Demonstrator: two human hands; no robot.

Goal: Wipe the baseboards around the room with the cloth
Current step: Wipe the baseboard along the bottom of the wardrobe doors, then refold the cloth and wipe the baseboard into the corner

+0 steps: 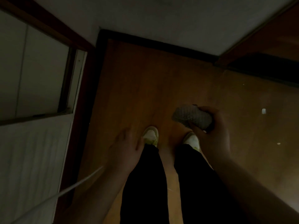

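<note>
Pale shoes (151, 135) stand on the wooden floor (145, 88), white scraps (263, 111) scattered nearby.

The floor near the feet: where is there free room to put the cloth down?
Bare wood floor lies open between the shoes and the dark baseboard ahead. More lies right of the right hand, which grips the cloth, though small pale scraps dot it. It is tight around the legs and left hand.

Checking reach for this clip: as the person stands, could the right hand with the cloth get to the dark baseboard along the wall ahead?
Probably not yet. The right hand holds the cloth up above the shoes; bare floor lies before the baseboard, with nothing blocking.
</note>
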